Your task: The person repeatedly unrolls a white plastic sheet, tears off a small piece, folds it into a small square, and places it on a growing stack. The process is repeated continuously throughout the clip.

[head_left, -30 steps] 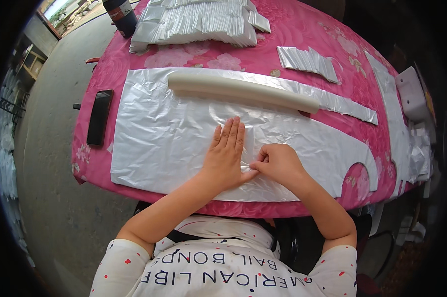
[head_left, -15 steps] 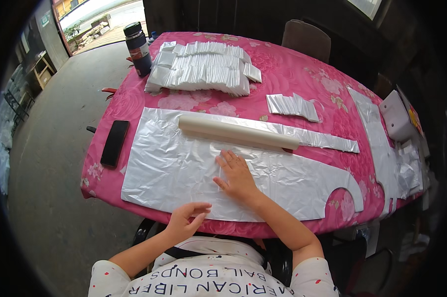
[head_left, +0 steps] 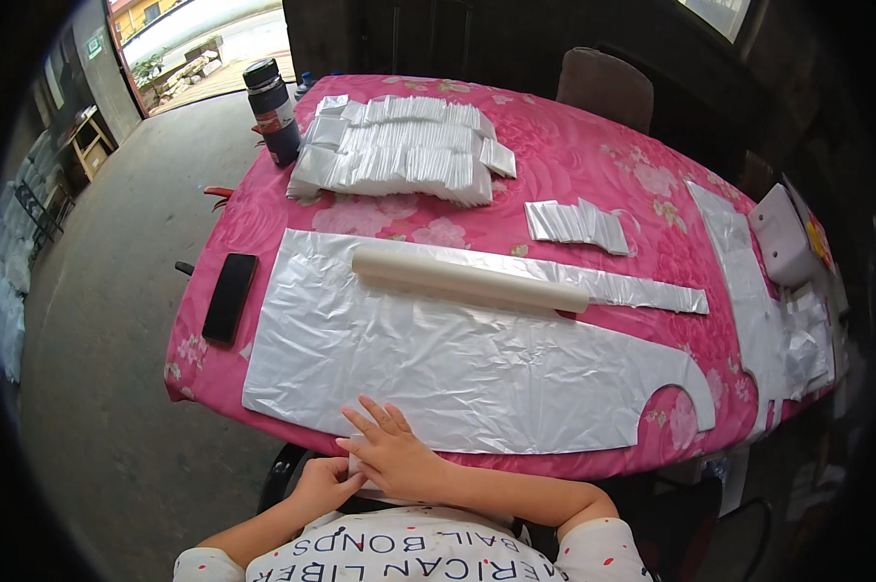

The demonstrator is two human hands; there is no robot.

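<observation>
A stack of thin white plastic film sheets (head_left: 428, 378), cut with a curved notch at the right, lies flat along the table's near side. Across its far part rests a long beige tube (head_left: 467, 279). My right hand (head_left: 394, 458) is at the near edge of the film, fingers spread, its heel toward my body. Right beside it and lower, my left hand (head_left: 323, 487) has its fingers closed. A small white folded piece of film (head_left: 355, 467) shows between the two hands, pinched by the left one; most of it is hidden.
Rows of folded white packets (head_left: 399, 150) stand at the far left, with a smaller row (head_left: 578, 227) farther right. A black phone (head_left: 230, 298) and a dark bottle (head_left: 273, 114) are near the left edge. More cut film (head_left: 733, 262) and a white box (head_left: 785, 236) lie right.
My right hand has slid from the middle of the film toward me and left. My left hand has dropped slightly toward my body, and both hands now meet at the small white piece.
</observation>
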